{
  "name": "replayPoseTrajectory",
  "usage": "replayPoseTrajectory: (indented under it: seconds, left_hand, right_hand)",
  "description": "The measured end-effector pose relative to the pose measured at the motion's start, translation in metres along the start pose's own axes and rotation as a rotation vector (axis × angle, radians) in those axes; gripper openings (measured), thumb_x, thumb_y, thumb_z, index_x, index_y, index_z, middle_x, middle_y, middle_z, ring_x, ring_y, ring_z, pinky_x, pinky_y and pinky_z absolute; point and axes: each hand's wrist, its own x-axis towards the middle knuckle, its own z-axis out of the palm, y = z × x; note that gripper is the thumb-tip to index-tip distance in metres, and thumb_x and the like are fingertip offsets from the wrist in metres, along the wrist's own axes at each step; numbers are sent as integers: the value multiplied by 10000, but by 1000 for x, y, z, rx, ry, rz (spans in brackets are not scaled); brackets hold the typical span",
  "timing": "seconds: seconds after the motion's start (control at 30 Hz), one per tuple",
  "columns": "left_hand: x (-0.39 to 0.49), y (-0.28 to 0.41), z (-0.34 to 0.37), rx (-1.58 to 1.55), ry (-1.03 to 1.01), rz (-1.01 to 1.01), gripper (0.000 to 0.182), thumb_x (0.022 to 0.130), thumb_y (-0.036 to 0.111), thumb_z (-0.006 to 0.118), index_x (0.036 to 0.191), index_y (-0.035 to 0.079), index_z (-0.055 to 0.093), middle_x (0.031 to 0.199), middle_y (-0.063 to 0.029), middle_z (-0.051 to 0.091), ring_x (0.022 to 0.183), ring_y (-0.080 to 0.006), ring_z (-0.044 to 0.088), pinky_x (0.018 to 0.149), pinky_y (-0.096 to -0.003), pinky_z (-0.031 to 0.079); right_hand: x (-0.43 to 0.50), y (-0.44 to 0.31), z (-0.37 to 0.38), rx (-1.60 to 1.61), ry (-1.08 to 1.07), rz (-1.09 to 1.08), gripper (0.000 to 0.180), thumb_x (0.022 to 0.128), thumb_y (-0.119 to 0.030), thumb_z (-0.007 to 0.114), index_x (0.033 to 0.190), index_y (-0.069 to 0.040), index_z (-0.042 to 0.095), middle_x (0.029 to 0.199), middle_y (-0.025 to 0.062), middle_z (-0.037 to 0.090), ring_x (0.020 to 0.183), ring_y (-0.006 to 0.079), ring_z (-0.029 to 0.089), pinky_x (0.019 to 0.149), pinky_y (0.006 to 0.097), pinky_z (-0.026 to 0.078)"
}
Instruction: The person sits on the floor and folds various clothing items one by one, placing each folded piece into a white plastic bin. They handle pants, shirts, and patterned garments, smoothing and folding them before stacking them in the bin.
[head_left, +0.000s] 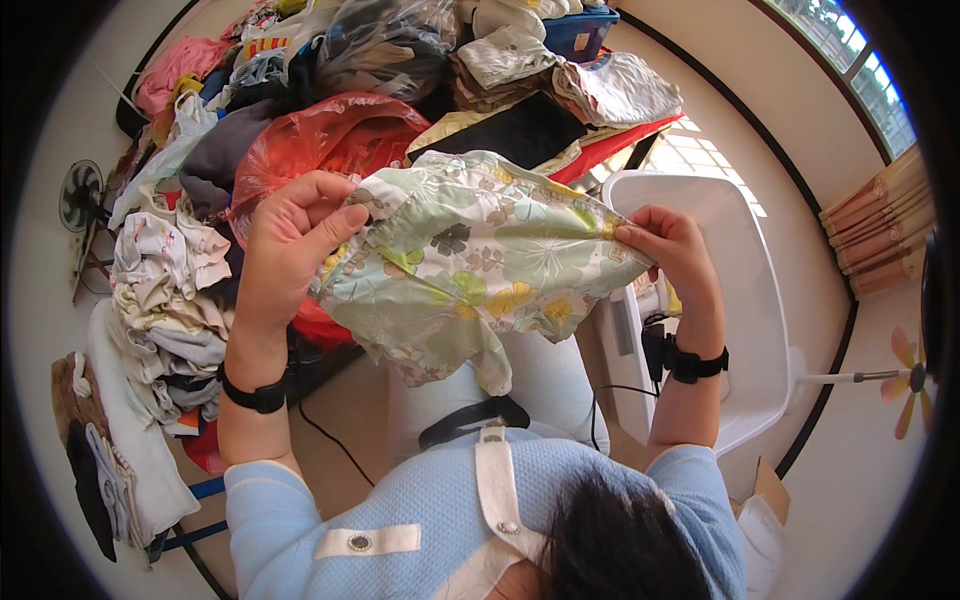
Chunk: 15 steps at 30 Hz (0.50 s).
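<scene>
A pale green garment with a floral print (472, 262) hangs stretched between my two hands, above my lap. My left hand (296, 232) pinches its upper left edge between thumb and fingers. At the opposite edge, my right hand (667, 244) grips a gathered corner. The cloth droops in the middle, and one narrow end dangles over my knees. Behind my left hand lies a red plastic bag (322, 146), partly covered by the hand and the garment. Under my right forearm stands a white plastic tub (750, 300) with some cloth inside.
Left of me rises a heap of light-coloured clothes (169, 292). Folded garments (615, 86) and a folded black cloth (517, 135) lie ahead. A clear plastic bag (382, 52) and a blue bin (581, 34) stand farther back. Fans (81, 195) flank both sides; cables hang near my wrists.
</scene>
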Motion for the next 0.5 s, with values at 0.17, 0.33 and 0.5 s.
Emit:
replayPoseTrajectory:
  seconds: [0.17, 0.33, 0.5]
  left_hand:
    - [-16, -47, 39, 71, -221, -123, 146, 950, 68, 683, 1082, 9, 661, 1018, -76, 749, 937, -151, 711, 818, -275, 538]
    - [-16, -155, 69, 1128, -318, -12, 500, 927, 337, 685, 1337, 74, 575, 1289, -222, 637, 1203, -367, 604, 1008, -458, 471]
    - [-33, -221, 36, 963, -93, -182, 586, 949, 370, 657, 1363, -23, 523, 1343, -281, 574, 1248, -422, 552, 1043, -468, 446]
  right_hand:
    - [-29, 7, -26, -601, -69, 226, 240, 762, -191, 843, 925, -58, 727, 760, 27, 696, 625, 131, 632, 536, 296, 494]
    - [-28, 59, -5, -1119, 19, -41, 478, 700, -217, 857, 1130, -76, 706, 966, 133, 717, 932, 327, 686, 815, 415, 543]
    - [15, 90, 22, -656, -261, -187, 520, 887, -364, 759, 1287, -49, 657, 1157, 171, 718, 1053, 291, 685, 902, 371, 527]
